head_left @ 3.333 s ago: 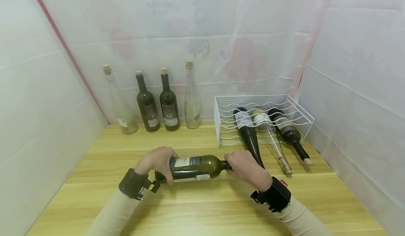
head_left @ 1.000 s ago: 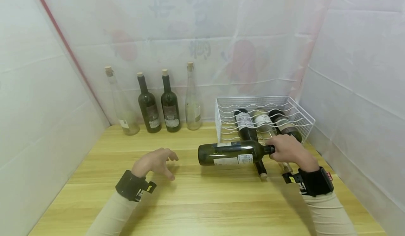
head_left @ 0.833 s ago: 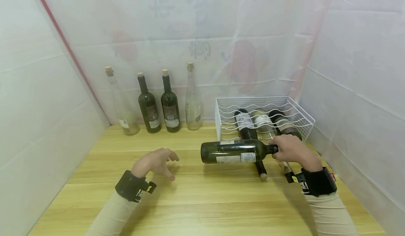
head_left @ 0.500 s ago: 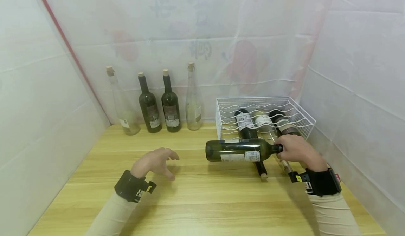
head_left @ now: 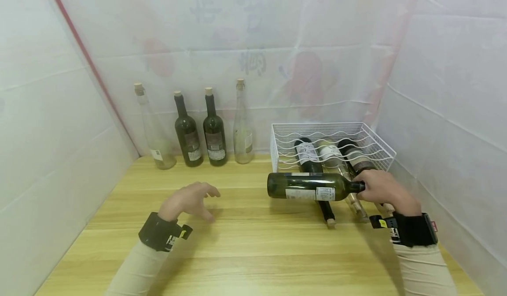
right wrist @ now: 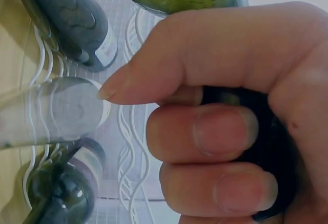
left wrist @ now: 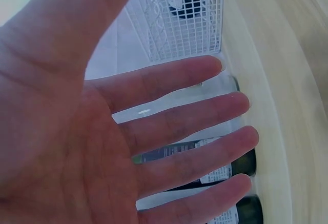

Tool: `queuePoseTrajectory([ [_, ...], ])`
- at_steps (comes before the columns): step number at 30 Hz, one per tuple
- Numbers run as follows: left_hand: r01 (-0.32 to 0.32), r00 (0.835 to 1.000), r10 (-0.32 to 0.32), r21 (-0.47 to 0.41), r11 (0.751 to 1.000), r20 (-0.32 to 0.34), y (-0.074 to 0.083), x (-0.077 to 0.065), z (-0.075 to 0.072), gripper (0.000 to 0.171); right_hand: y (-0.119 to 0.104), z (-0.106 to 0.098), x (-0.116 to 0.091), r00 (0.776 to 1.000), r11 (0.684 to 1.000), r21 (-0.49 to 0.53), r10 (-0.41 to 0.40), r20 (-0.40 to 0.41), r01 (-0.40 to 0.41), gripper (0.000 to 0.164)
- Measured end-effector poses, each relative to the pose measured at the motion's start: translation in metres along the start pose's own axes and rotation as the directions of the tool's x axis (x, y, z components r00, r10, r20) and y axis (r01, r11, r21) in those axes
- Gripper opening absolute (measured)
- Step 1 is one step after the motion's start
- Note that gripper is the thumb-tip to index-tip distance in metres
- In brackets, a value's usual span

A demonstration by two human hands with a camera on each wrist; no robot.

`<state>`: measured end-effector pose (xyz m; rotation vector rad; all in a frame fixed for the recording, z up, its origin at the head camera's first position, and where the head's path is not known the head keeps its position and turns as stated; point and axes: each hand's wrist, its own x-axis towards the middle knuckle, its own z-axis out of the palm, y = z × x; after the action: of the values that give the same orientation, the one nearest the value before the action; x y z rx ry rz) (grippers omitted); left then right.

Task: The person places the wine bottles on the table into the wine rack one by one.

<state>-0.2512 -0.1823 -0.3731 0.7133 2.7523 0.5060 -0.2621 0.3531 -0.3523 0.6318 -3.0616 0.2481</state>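
Sideways, held bottle (head_left: 310,184) before edge of rack (head_left: 274,148), hands (head_left: 189,201) (head_left: 383,190) apart

Free to pass: the near tabletop (head_left: 253,256), and the stretch between left hand (head_left: 188,201) and held green bottle (head_left: 306,186). In the way: that bottle, level across the front of the white wire rack (head_left: 274,148); three bottle necks (head_left: 326,211) jutting forward; four standing bottles (head_left: 215,139), back left.

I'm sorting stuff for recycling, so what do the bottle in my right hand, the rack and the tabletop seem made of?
Bottle: likely glass, glossy dark green, with sharp highlights.
Rack: probably white-coated metal wire, judging by its thin wavy bars.
Tabletop: wood or wood-look laminate, satin; yellowish grain shows, but not which.
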Motion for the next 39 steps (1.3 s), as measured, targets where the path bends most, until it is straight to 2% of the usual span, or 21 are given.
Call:
queuePoseTrajectory([
  [8, -0.005, 1.000, 0.005, -0.009, 1.000, -0.014, -0.005, 0.000, -0.004, 0.072, 0.009, 0.001, -0.001, 0.998, 0.999, 0.022, 0.042, 0.036, -0.043, 0.048],
  [24, 0.003, 1.000, -0.004, -0.024, 1.000, -0.012, -0.008, 0.000, -0.004, 0.071, 0.030, 0.006, -0.005, 0.993, 0.994, 0.076, 0.076, 0.090, -0.083, 0.055],
  [30, 0.008, 1.000, -0.008, -0.024, 1.000, -0.010, -0.007, 0.000, -0.004, 0.069, 0.030, 0.005, -0.007, 0.989, 0.989, 0.105, 0.096, 0.116, -0.108, 0.058],
  [35, -0.004, 1.000, 0.004, -0.015, 1.000, -0.012, -0.008, 0.001, -0.003, 0.070, 0.027, 0.002, -0.008, 0.987, 0.988, 0.125, 0.070, 0.144, -0.089, 0.051],
  [39, -0.011, 1.000, 0.010, -0.014, 1.000, -0.017, -0.009, 0.002, -0.002, 0.070, 0.024, 0.001, -0.008, 0.981, 0.979, 0.186, 0.048, 0.190, -0.084, 0.029],
])
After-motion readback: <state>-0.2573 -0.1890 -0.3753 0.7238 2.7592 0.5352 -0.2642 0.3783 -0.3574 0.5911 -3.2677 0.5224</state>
